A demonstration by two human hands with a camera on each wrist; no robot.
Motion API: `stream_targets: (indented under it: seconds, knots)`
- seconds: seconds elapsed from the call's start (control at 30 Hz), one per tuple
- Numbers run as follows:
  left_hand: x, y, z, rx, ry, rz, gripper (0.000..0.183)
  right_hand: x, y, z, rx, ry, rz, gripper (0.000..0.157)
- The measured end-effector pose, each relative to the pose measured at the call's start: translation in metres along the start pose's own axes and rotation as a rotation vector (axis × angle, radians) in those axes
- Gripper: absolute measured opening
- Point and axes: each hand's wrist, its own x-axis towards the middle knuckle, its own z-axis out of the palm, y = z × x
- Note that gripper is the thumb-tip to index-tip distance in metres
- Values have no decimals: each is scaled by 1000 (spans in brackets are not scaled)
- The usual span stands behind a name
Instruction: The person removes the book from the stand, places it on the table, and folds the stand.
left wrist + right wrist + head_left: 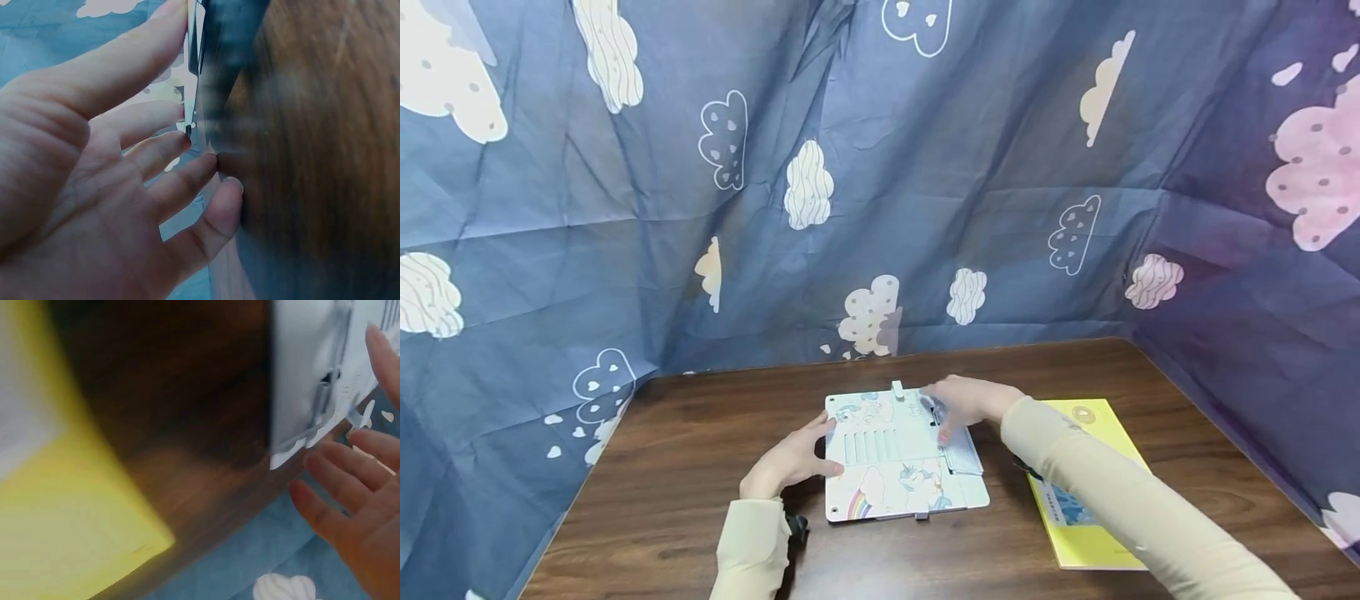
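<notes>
A white folding book stand [887,482] with unicorn and rainbow prints lies nearly flat on the table, its slotted panel facing up. My left hand [792,461] is at its left edge, the thumb resting on the border and the fingers spread. In the left wrist view, the left hand's fingertips [178,144] meet the stand's edge, while the outer fingers reach the table. Over the stand's right part is my right hand [966,406], blurred, fingers extended near a pale flap [962,454]. The right wrist view shows those fingers [315,506] spread with nothing held; contact is unclear.
A yellow book [1101,546] with a blue-and-white cover patch lies to the right, partly under my right forearm. The brown wooden table [685,475] meets a blue cloud-print cloth [760,275] behind and at the sides. Small white clips [897,389] stick out from the stand.
</notes>
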Motion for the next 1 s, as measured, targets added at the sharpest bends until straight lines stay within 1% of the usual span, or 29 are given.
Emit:
stream_targets:
  seconds: [0.07, 0.17, 0.27, 0.37, 0.47, 0.53, 0.67, 0.83, 1.0]
  knots:
    - [0, 0, -1, 1, -2, 1, 79, 14, -7, -1, -2, 37, 0, 97]
    - [2, -2, -2, 15, 5, -5, 79, 31, -19, -3, 45, 56, 18, 103]
    - [2, -3, -1, 21, 6, -9, 78, 46, -29, 0, 71, 38, 24, 110]
    - [1, -3, 0, 25, -3, -1, 78, 55, -34, 4, 72, 19, 35, 115]
    - [1, -4, 1, 30, -4, 6, 77, 60, -36, 7, 76, 16, 62, 117]
    - [1, -5, 1, 33, 1, -1, 77, 62, -35, 7, 91, 12, 73, 116]
    - [1, -6, 0, 36, 5, -15, 78, 66, -33, 6, 108, 16, 78, 110]
    - [3, -6, 0, 28, -3, -15, 77, 70, -27, 7, 115, 43, 85, 100]
    - [3, -5, 1, 39, -10, -28, 77, 72, -21, 12, 111, 65, 80, 105]
